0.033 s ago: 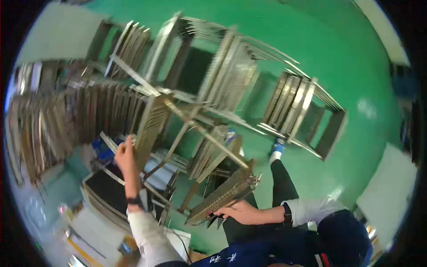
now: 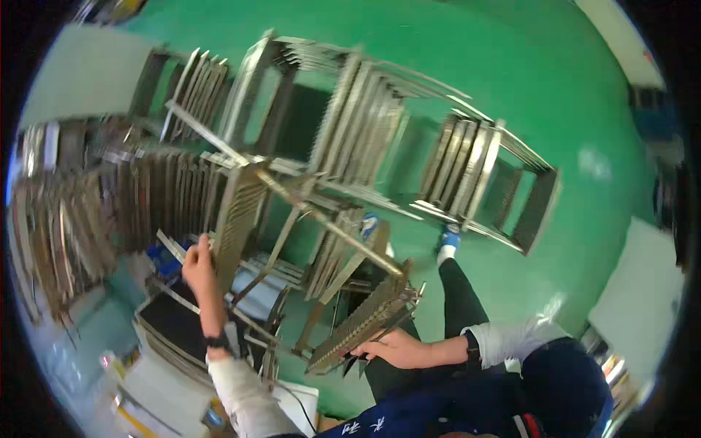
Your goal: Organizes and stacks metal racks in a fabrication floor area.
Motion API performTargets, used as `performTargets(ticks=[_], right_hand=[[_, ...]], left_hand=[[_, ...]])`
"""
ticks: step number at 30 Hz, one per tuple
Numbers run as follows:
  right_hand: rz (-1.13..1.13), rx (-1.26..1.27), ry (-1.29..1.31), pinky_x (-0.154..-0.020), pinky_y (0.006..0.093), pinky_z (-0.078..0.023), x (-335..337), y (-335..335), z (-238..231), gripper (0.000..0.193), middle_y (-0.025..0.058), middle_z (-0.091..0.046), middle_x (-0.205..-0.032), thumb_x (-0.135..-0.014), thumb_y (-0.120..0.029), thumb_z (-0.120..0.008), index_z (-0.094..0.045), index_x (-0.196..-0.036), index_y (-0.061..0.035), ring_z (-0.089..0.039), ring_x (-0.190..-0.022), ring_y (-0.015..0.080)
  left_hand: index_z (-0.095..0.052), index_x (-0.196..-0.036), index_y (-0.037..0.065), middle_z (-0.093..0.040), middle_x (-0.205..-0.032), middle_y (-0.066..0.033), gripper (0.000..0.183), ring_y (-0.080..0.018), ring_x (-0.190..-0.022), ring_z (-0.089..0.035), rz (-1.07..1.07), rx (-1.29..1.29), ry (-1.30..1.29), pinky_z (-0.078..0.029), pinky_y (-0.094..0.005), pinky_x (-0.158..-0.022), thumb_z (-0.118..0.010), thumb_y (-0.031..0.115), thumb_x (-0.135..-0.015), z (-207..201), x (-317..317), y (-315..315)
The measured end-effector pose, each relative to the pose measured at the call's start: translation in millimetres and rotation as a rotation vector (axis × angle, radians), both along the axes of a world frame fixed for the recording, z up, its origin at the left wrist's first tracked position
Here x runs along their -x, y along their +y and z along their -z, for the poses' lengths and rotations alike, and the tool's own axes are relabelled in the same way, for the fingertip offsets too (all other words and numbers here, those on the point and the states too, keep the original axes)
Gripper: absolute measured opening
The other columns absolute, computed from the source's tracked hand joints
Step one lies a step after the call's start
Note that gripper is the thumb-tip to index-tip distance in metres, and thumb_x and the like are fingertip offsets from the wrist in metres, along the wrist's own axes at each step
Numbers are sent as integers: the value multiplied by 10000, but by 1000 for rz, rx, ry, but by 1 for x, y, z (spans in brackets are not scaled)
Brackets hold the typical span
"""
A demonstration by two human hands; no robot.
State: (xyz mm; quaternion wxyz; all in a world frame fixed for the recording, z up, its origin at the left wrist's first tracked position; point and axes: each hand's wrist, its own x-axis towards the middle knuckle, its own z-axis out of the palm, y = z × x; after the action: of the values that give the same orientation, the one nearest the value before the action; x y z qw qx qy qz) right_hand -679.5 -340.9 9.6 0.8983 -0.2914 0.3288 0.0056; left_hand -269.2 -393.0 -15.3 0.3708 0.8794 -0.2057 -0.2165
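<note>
A metal rack frame with slotted sides [image 2: 332,228] hangs tilted in front of me, its long bar sloping down to the right. At the outer edge of its left slotted side is my left hand [image 2: 200,271], fingers curled in against the metal. My right hand [image 2: 398,349] is wrapped round the lower part of the right slotted side, with some fingers hidden behind it. Beyond the held rack, a row of similar metal racks [image 2: 467,232] stands on the green floor, with flat panels upright in some of them.
Many upright panels [image 2: 62,233] stand packed together on the left. A dark-topped stack [image 2: 171,321] and a white surface [image 2: 164,379] lie below my left arm. My foot in a blue shoe [image 2: 450,239] is beside the row of racks. A pale board [image 2: 634,281] lies at the right.
The view has shifted slightly, so the floor racks appear a little farther left. Both hands keep their places on the held rack, its upper left end slightly lower and farther left in view.
</note>
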Motion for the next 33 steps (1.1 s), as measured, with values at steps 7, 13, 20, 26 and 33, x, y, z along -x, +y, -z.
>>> performTargets(ticks=[7,13,20,26,33], right_hand=[[191,180,80,-806,302,-541,100,-45,-2,302,89,-710,-984,-1026,-222,-508,-679,-1038,26,-667,-877,162],[645,324,306,-792,342,-553,217,-92,-11,254,108,-670,-912,-1040,-229,-473,-578,-1054,2,-672,-871,199],[1039,449,867,-463,237,-389,333,-166,54,249,-24,-549,-685,-945,-312,-636,-566,-878,-83,-492,-531,63],[1088,416,973,-432,237,-310,413,-215,128,324,-60,-458,-603,-901,-379,-696,-557,-765,-119,-410,-484,51],[1072,401,1011,-437,266,-311,423,-222,211,353,-37,-491,-602,-866,-379,-739,-565,-740,-98,-427,-502,67]], left_hand=[[-550,-716,69,-408,-635,88,310,-16,-563,-333,379,84,89,-254,-222,-504,-622,230,-971,-46,74,-71],[-602,-847,71,-462,-626,73,258,-13,-519,-385,580,-29,245,-281,-190,-447,-588,285,-990,-39,194,-142],[-561,-826,73,-469,-576,35,268,-46,-455,-455,706,-61,726,-365,-211,-403,-546,266,-1011,48,347,-181],[-557,-842,61,-492,-575,8,270,-89,-451,-481,661,-105,761,-365,-242,-384,-511,253,-1026,146,432,-195],[-552,-829,61,-482,-570,11,276,-89,-453,-482,598,-195,688,-384,-244,-388,-529,263,-1015,193,438,-188]])
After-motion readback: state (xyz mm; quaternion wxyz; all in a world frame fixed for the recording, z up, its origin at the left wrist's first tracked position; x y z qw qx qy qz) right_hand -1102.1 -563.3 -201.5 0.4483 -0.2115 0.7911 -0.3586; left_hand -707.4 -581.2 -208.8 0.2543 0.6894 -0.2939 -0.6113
